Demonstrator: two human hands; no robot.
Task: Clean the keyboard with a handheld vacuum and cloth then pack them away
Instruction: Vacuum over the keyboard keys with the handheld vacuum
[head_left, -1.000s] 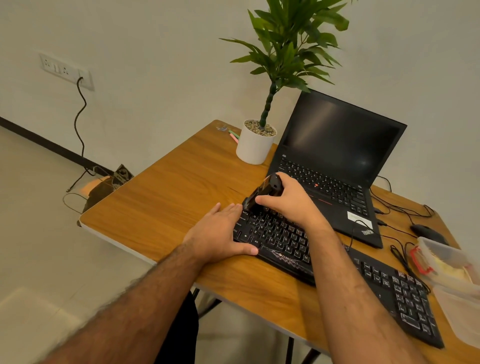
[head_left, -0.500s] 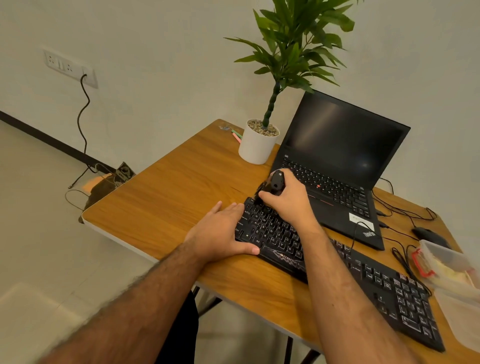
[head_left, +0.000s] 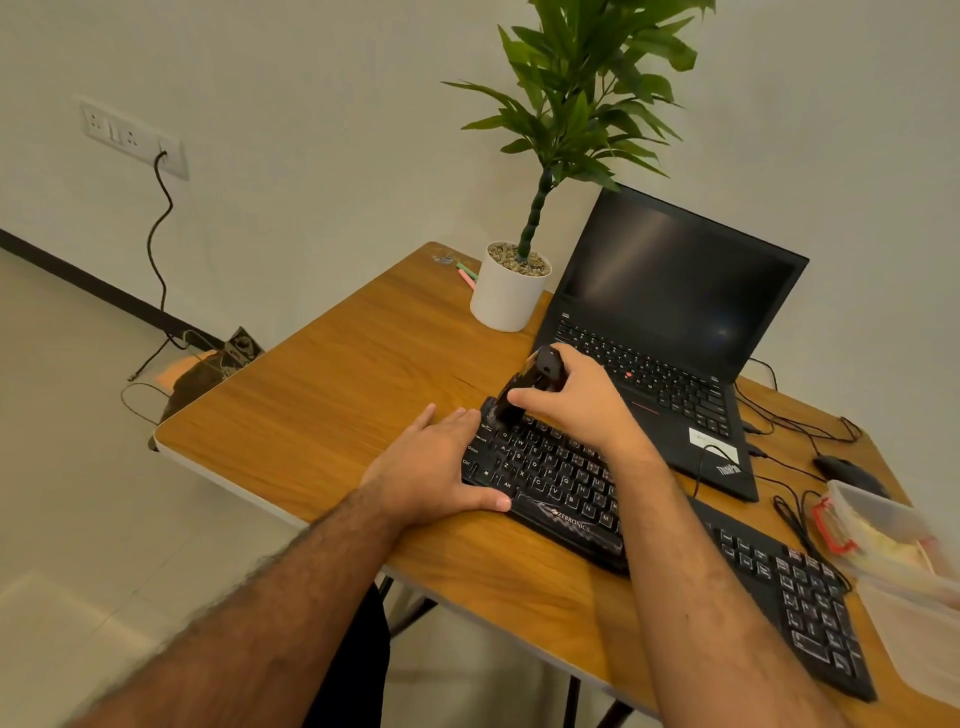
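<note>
Vacuuming is under way at the far-left corner of the long black wired keyboard (head_left: 561, 483), which lies slantwise across the brown wood-grain table (head_left: 332, 395). Over the last second the small black handheld vacuum (head_left: 524, 389) has tipped more upright, and its nozzle has crept only slightly along the top key row, toward about 11 o'clock of the keyboard's middle. By my reading the sweep has barely begun: most rows, and the whole number pad at 4 o'clock, lie ahead, and the cloth step and packing away are not yet started.

The right hand (head_left: 582, 400) is wrapped round the vacuum body, fingers curled over it and thumb along the near side, nozzle down on the keys. The left hand (head_left: 431, 467) has kept its place, lying flat and relaxed against the keyboard's left end, thumb resting on the front edge, steadying it rather than gripping it. No cloth is clearly identifiable.
</note>
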